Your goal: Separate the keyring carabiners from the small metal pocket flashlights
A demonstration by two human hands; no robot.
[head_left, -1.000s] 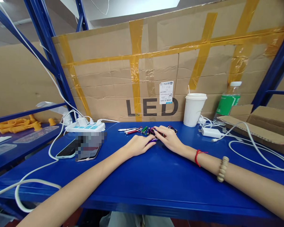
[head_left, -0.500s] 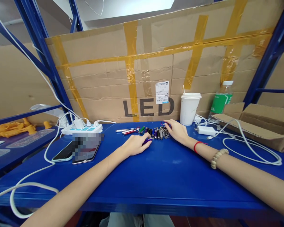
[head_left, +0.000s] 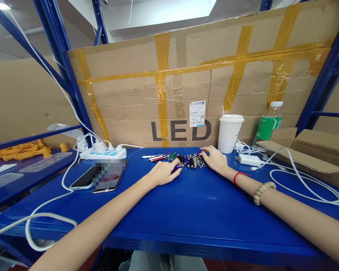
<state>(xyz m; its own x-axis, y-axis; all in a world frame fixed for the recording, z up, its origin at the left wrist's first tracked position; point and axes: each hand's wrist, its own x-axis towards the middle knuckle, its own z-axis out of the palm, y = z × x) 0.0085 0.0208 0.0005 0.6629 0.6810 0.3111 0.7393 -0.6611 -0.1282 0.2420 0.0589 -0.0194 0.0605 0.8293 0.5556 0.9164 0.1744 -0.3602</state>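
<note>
Several small metal tubes with key clasps (head_left: 191, 162), like mini keychain torches, lie side by side in a row on the blue table (head_left: 203, 210). My left hand (head_left: 164, 173) rests at the row's left end, thumb and fingers closed round a purple tube (head_left: 176, 168). At the row's right end, over the silvery clasps, my right hand (head_left: 214, 159) has its thumb and fingertips drawn together. Whatever lies between those fingertips is too small to make out. Behind my left hand are a green tube (head_left: 172, 156) and a few silver and red pen-like tubes (head_left: 156, 158).
A white lidded cup (head_left: 229, 133) with a straw stands behind my right hand. Further right are a green-labelled bottle (head_left: 268, 126), a white charger with cable (head_left: 249, 160) and an open cardboard box (head_left: 319, 158). Phones (head_left: 84, 178) and a power strip (head_left: 113, 153) lie left.
My right fingertips have come lower and closer together at the clasps; a purple piece seen by them before no longer shows there. My left hand keeps its grip. The camera view has shifted slightly.
</note>
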